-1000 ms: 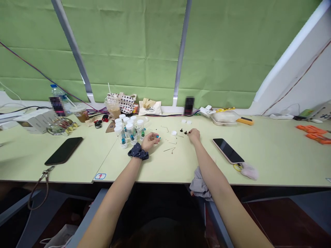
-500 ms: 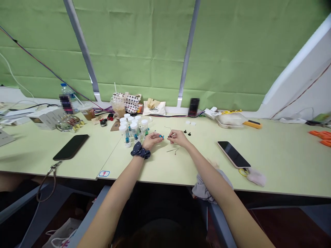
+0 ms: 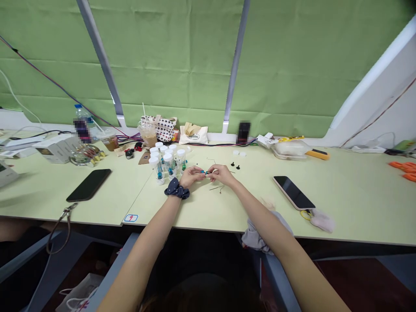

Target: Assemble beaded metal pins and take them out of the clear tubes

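Note:
My left hand (image 3: 191,177), with a dark scrunchie (image 3: 177,189) at its wrist, pinches a small shiny blue piece (image 3: 203,172) whose kind is too small to make out. Facing it, the fingertips of my right hand (image 3: 222,174) are closed on a tiny dark part at the blue piece's right end; whether the two touch I cannot tell. Thin bent metal keys (image 3: 221,189) lie on the table just below the right hand. Two black knob-like parts (image 3: 238,167) sit beyond it. Left of my hands stand several clear tubes (image 3: 169,164) with white caps, blue and green pieces inside.
A black phone (image 3: 89,185) lies to the left, and another phone (image 3: 293,192) with a fluffy charm to the right. Iced drink cups (image 3: 148,135), a cream pouch (image 3: 193,134) and a plastic box (image 3: 290,151) line the back. Orange-handled items (image 3: 406,168) are far right.
My right hand has moved left, bringing its dark part up to the blue piece. My left hand has stayed nearly in place.

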{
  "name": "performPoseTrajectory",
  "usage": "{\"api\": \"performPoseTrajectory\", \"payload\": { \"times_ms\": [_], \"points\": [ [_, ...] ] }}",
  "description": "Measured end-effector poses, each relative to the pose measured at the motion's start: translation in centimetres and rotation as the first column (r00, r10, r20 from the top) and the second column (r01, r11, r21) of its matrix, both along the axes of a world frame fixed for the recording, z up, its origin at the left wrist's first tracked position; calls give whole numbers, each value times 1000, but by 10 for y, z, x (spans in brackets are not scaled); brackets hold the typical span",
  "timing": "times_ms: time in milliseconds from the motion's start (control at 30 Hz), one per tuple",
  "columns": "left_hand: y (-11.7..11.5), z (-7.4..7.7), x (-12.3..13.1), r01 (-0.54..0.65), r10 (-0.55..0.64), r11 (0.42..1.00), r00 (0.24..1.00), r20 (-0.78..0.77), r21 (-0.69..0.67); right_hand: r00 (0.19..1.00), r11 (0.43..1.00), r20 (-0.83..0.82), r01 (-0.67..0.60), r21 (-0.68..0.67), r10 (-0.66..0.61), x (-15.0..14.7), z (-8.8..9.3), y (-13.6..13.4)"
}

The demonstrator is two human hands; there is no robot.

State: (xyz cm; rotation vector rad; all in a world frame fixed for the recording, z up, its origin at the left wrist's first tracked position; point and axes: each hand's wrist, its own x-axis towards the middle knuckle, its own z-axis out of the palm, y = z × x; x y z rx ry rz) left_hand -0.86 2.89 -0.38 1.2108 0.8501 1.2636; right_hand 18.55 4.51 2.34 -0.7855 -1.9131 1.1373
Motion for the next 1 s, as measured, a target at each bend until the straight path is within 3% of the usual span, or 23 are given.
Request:
{"api": "performPoseTrajectory", "payload": {
  "times_ms": [400, 633, 1000],
  "points": [
    [2, -2, -3, -59, 60, 998, 998, -36, 22, 977, 991, -215, -22, -132, -8, -3, 0, -1],
    [0, 1, 0, -72, 77, 995, 994, -75, 63, 986, 974, -167, -11, -228, -28, -2, 2, -3],
    [0, 2, 0, -92, 97, 993, 994, -56, 76, 977, 957, -198, -127, -262, 75, 1, 1, -3]
  ]
}}
